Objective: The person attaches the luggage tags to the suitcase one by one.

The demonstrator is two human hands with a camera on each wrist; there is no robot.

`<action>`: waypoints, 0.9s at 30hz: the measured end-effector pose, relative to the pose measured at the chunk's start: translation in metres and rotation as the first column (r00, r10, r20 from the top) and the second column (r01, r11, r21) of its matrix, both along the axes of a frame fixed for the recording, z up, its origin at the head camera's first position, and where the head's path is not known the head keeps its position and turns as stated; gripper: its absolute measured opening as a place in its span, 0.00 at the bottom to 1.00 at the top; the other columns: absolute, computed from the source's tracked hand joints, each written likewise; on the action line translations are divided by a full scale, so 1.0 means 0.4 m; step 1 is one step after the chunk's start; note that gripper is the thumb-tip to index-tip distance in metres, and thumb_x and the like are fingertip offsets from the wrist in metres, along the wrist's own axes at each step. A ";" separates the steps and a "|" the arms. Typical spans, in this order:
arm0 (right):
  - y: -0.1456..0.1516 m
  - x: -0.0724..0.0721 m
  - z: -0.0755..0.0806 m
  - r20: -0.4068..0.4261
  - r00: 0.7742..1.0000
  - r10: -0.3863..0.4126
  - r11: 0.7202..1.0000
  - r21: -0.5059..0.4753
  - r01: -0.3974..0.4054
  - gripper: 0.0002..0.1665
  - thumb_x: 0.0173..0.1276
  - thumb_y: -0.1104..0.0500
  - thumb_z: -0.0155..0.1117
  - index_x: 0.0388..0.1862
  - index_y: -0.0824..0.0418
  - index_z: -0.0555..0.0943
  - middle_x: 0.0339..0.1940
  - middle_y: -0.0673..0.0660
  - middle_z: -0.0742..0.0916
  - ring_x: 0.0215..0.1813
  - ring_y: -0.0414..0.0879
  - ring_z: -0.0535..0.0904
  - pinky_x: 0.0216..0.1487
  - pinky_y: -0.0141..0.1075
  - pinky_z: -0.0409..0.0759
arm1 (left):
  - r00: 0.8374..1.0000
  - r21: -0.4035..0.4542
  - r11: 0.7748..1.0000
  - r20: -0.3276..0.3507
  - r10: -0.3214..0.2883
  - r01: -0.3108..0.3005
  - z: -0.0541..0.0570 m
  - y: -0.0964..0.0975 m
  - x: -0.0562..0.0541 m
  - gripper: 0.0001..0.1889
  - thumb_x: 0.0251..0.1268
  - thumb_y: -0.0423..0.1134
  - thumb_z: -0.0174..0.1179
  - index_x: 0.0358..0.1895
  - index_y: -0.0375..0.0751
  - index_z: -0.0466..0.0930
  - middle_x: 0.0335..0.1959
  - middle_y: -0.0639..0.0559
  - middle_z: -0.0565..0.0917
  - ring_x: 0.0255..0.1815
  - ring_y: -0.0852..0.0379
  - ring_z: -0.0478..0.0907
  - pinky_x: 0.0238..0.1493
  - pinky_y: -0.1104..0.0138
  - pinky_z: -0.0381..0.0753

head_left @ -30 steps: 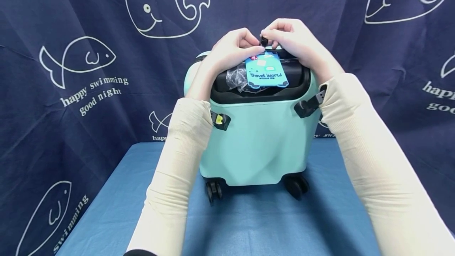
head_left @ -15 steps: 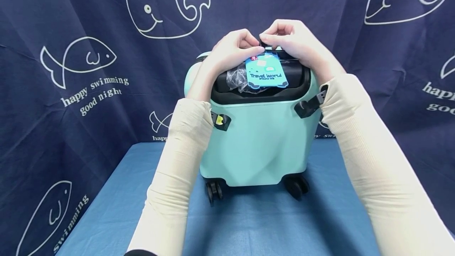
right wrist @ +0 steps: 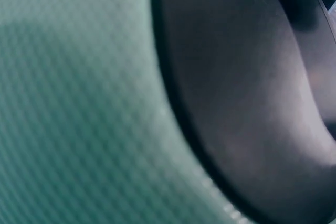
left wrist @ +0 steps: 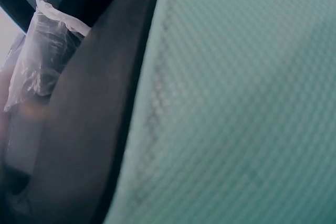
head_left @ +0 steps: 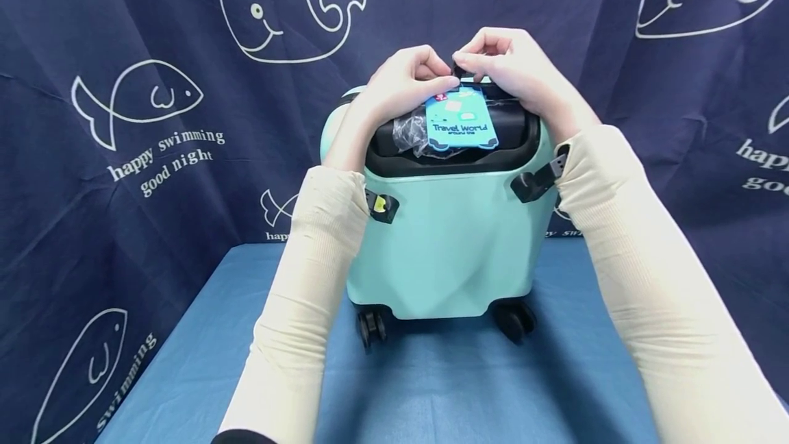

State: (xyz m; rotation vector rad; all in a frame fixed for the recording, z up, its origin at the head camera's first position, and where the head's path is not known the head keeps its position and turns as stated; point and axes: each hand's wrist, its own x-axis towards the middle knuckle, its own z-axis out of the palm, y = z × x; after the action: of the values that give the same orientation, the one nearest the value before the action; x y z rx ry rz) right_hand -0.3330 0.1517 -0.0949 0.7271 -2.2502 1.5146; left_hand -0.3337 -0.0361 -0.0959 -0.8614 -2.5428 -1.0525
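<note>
A mint-green suitcase [head_left: 444,245] stands upright in the head view, its black handle recess [head_left: 444,167] at the top. A blue luggage tag [head_left: 462,118] printed "Travel World" hangs over the black handle [head_left: 509,122]. My left hand [head_left: 409,81] pinches the tag's strap at its top edge, thumb toward the right. Beside it, my right hand [head_left: 508,64] pinches a small dark strap end [head_left: 457,70] between thumb and index finger. The fingers hide most of the strap. Both wrist views show mainly the suitcase shell [left wrist: 236,98] and the black recess [right wrist: 226,77], blurred.
Crumpled clear plastic wrap [head_left: 409,132] clings to the handle left of the tag. Black caster wheels [head_left: 371,327] carry the suitcase on a blue-covered table [head_left: 425,382]. A navy curtain [head_left: 407,5] with white whale and fish drawings hangs close behind.
The small black strap piece stood visible between the hands; my right fingers have since moved over it and now mostly cover it. My left hand stays at the tag's top.
</note>
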 end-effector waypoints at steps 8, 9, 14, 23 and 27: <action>-0.002 0.003 -0.001 -0.014 1.000 0.001 1.000 0.014 -0.001 0.04 0.63 0.56 0.64 0.33 0.52 0.85 0.28 0.41 0.84 0.33 0.39 0.75 0.36 0.29 0.70 | 0.998 0.070 0.995 -0.005 -0.064 0.064 -0.007 -0.001 -0.012 0.10 0.62 0.44 0.61 0.40 0.43 0.76 0.27 0.56 0.84 0.34 0.62 0.79 0.48 0.78 0.67; -0.002 0.002 -0.001 -0.018 1.000 0.008 1.000 0.014 -0.007 0.04 0.62 0.57 0.64 0.33 0.52 0.85 0.28 0.41 0.84 0.34 0.40 0.75 0.37 0.29 0.70 | 0.998 0.073 0.995 -0.006 -0.067 0.067 -0.007 -0.001 -0.012 0.10 0.62 0.44 0.61 0.40 0.43 0.75 0.27 0.56 0.84 0.33 0.62 0.79 0.48 0.78 0.67; -0.004 0.000 -0.002 -0.025 0.999 0.031 1.000 0.000 -0.031 0.02 0.61 0.58 0.66 0.31 0.52 0.85 0.27 0.42 0.85 0.33 0.40 0.75 0.36 0.29 0.69 | 0.998 0.081 0.994 -0.007 -0.068 0.068 -0.007 -0.002 -0.015 0.10 0.62 0.44 0.61 0.39 0.43 0.76 0.27 0.56 0.84 0.32 0.62 0.79 0.47 0.78 0.68; -0.004 -0.002 -0.004 -0.010 0.999 0.036 0.998 -0.053 -0.036 0.03 0.59 0.61 0.68 0.32 0.56 0.86 0.25 0.43 0.86 0.29 0.37 0.77 0.35 0.28 0.69 | 0.999 0.064 0.997 -0.012 -0.048 0.049 -0.007 -0.004 -0.016 0.10 0.61 0.46 0.61 0.39 0.44 0.76 0.27 0.56 0.84 0.33 0.62 0.79 0.47 0.77 0.67; -0.002 -0.003 -0.004 -0.020 1.000 0.012 0.999 -0.036 -0.013 0.02 0.59 0.60 0.68 0.32 0.55 0.86 0.24 0.43 0.85 0.28 0.37 0.76 0.34 0.28 0.69 | 0.999 0.069 0.997 -0.016 -0.036 0.037 -0.008 -0.002 -0.016 0.10 0.61 0.46 0.62 0.39 0.44 0.77 0.27 0.56 0.84 0.32 0.62 0.79 0.47 0.77 0.68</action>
State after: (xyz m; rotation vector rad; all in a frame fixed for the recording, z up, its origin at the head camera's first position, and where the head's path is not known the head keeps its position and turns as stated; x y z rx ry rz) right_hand -0.3343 0.1511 -0.0966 0.7434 -2.2020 1.5428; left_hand -0.3400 -0.0368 -0.0989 -0.8961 -2.4722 -1.1341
